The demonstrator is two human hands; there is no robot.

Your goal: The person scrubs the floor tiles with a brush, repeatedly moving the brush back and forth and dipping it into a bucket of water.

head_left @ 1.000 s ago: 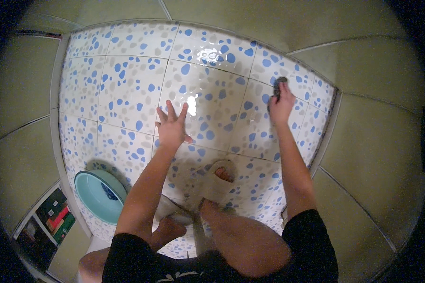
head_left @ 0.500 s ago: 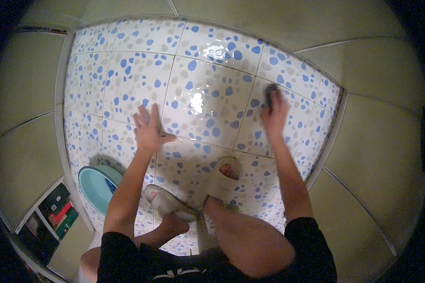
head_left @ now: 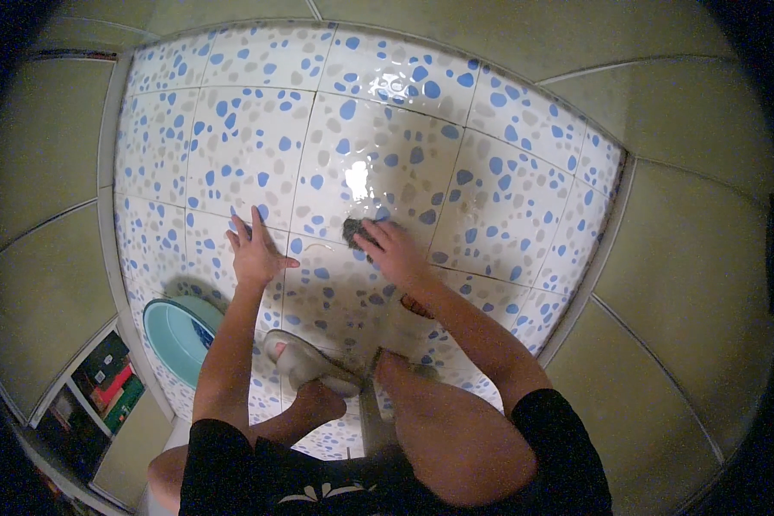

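My right hand [head_left: 394, 252] presses a dark grey-green scouring pad [head_left: 354, 231] against the wet tiled floor [head_left: 374, 142], near the middle tiles. The pad pokes out past my fingertips on their left side; the rest lies under the fingers. To the left, my left hand [head_left: 256, 258] rests on the floor with fingers spread and nothing in it. The tiles are white with blue and grey pebble-like spots, and light glints on water in the middle and toward the far wall.
A light teal basin [head_left: 174, 340] with something blue inside stands left of my left forearm. My feet are in pale slippers [head_left: 305, 365] close below the hands. Olive-coloured walls [head_left: 679, 249] bound the floor. A shelf [head_left: 103, 391] with packages is at the lower left.
My right hand has swept the scouring pad from the right side of the floor to the middle, nearer to me. My left hand has shifted slightly left and toward me.
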